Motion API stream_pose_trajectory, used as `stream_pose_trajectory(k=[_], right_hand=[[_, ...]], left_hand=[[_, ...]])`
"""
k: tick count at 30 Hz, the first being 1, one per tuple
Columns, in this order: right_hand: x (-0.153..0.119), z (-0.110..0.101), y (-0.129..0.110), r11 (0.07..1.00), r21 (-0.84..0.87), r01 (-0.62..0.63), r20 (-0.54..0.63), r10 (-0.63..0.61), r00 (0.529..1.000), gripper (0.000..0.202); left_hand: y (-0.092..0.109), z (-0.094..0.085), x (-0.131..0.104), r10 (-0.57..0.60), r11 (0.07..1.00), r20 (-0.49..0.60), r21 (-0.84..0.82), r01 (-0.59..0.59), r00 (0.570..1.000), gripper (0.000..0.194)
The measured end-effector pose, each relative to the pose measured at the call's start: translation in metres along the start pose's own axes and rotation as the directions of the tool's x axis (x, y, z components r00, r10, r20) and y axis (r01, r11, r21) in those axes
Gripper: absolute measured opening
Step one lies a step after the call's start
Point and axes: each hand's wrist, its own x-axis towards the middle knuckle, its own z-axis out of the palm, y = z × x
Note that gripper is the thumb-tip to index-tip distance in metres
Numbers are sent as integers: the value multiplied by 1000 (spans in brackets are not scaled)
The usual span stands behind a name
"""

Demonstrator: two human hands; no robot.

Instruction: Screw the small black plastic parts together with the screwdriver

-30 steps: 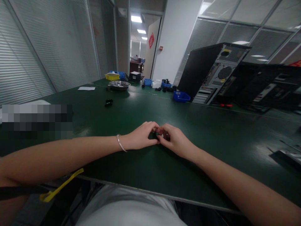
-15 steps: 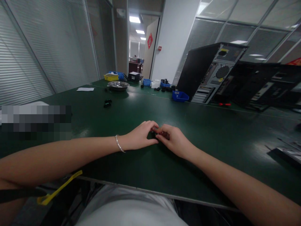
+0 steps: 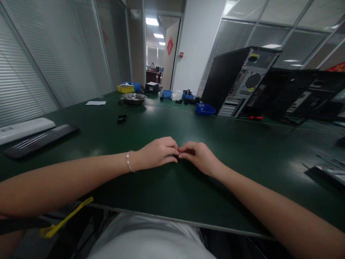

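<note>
A wide dark green work table (image 3: 167, 118) fills an office room with blinds-covered glass walls. Near its front edge, a small dark object (image 3: 188, 152), mostly hidden and too small to identify, sits between the fingertips of both hands, low over the table surface. The left hand (image 3: 155, 154), with a thin silver bracelet (image 3: 128, 161) on its wrist, has its fingers curled inward, the tips meeting the right hand's; the right hand (image 3: 201, 158) is likewise curled, pinching the small object from the other side. Both forearms lie stretched across the table. Farther back on the left lies a small black part (image 3: 121, 118), and beyond it a shallow round metal bowl (image 3: 134, 98), a white sheet of paper (image 3: 96, 103), and a yellow plastic bin (image 3: 125, 88). At the far left edge rest a flat black keyboard (image 3: 40, 140) and a white bar-shaped object (image 3: 25, 128). On the right stands an open black computer tower (image 3: 237, 81), with a small blue plastic bin (image 3: 205, 109) just beside it and a red-handled screwdriver (image 3: 253, 117) lying near.
</note>
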Motion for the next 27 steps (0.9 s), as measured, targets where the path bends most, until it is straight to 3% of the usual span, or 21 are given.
stream_pose_trajectory(k=[4, 10, 27], right_hand=[[0, -5, -2, 999, 20, -40, 13, 39, 999, 18], [0, -13, -4, 978, 174, -114, -97, 133, 986, 30], [4, -8, -5, 983, 164, -77, -81, 92, 992, 28]], left_hand=[[-3, -1, 0, 80, 997, 1, 10, -80, 997, 21], [-4, -2, 2, 137, 990, 22, 36, -138, 990, 21], [0, -9, 10, 168, 972, 200, 128, -196, 965, 20]])
